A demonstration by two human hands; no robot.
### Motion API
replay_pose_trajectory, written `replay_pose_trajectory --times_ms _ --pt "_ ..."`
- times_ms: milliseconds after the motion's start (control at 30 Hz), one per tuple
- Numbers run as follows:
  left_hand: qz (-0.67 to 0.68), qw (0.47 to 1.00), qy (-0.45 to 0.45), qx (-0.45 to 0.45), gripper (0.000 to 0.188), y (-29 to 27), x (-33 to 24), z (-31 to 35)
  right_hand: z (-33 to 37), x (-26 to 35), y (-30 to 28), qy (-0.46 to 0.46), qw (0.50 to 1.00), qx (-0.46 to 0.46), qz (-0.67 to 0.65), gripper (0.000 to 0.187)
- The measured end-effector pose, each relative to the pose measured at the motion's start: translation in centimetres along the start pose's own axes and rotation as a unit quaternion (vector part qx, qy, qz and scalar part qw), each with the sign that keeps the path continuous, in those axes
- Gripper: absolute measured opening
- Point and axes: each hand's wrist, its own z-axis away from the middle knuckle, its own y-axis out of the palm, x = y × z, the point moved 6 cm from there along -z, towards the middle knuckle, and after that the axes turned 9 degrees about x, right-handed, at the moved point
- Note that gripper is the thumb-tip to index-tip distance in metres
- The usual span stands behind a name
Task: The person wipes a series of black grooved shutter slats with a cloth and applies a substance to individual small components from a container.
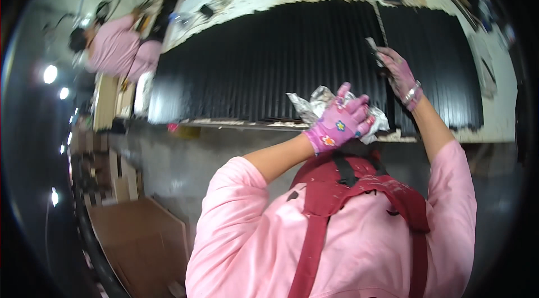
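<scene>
My left hand point(340, 123), in a pink flowered glove, is clenched around a crumpled silvery-white sheet point(315, 102) at the near edge of a large black ribbed panel point(269, 67). My right hand point(398, 73), also gloved, is closed on a thin dark tool point(382, 31) whose shaft runs up along a groove of the panel, with a scrap of pale material at the grip. Both arms reach forward in pink sleeves over a dark red apron.
The panel lies on a white, paint-stained work table point(494, 73) with several tools and boxes along its far edge. Another person in pink point(115, 45) works at the far left. Brown cardboard sheets point(140, 242) lie on the floor at the lower left.
</scene>
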Motion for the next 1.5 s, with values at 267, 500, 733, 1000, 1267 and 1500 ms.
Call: replay_pose_trajectory --times_ms 267,500,733,1000,1267,1500 --pt "0.3 0.912 -0.248 -0.132 0.049 -0.9 2.4 3.7 -2.2 -1.6 3.3 -0.031 0.995 0.093 0.017 0.042" --pt "0.37 0.729 -0.442 -0.369 0.039 -8.1 16.9 9.0 -1.7 -1.0 0.3 0.05 0.991 0.036 -0.121 0.021" --pt "0.06 0.86 -0.507 0.013 0.056 0.0 19.6 12.4 -3.8 1.9 1.5 0.03 0.999 0.034 0.009 0.032" --pt "0.075 0.864 -0.496 0.041 0.054 0.1 18.9 10.4 -7.1 3.9 3.1 -0.054 0.725 -0.047 0.685 0.042" --pt "0.081 0.865 -0.494 0.02 0.059 0.4 18.9 9.3 -8.1 7.1 1.0 -0.134 0.81 -0.078 0.565 0.039" --pt "0.088 0.871 -0.483 0.009 0.062 -0.2 19.2 11.3 -6.6 5.1 6.2 -0.095 0.865 0.253 0.422 0.053"
